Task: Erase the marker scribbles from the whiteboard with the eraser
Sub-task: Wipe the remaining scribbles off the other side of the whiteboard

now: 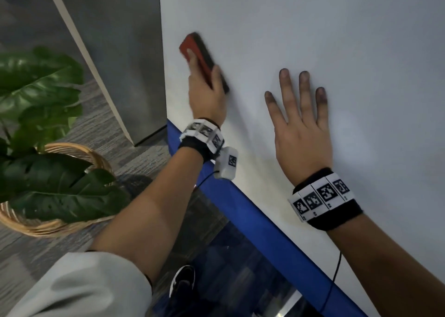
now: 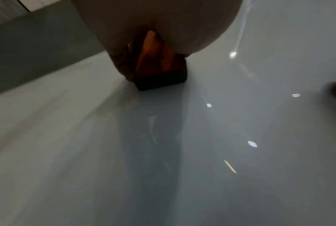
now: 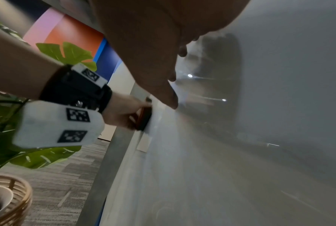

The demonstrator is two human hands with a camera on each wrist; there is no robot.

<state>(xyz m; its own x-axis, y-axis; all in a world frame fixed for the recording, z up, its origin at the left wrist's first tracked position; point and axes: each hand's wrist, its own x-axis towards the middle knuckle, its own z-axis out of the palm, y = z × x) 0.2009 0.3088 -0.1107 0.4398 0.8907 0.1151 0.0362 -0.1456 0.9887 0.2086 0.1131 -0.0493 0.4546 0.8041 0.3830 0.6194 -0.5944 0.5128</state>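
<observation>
The eraser [image 1: 203, 61], red-backed with a dark felt face, lies flat against the whiteboard [image 1: 313, 28] close to the board's left edge, at about ten o'clock in the head view; the left hand [image 1: 207, 95] grips it, fingers curled over the red back and thumb on the near long side; blur on the eraser suggests a stroke under way. The right hand [image 1: 301, 126] is spread flat, palm pressed to the board at about three o'clock of the eraser and well apart from it, its fingertips [image 1: 284, 72] smudged dark; it holds nothing. No scribbles show anywhere on the visible surface, so I judge the wiping at or near its finish, this being a last pass along the margin; the next move calls for keeping the felt flush and checking the unseen parts for residue. The board's left edge sits just beside the eraser at nine o'clock, the blue lower frame [image 1: 252, 220] runs toward six; open room lies at twelve through three; a potted plant [image 1: 43, 100] in a wicker basket [image 1: 79, 150] stands on the floor at eight o'clock.
</observation>
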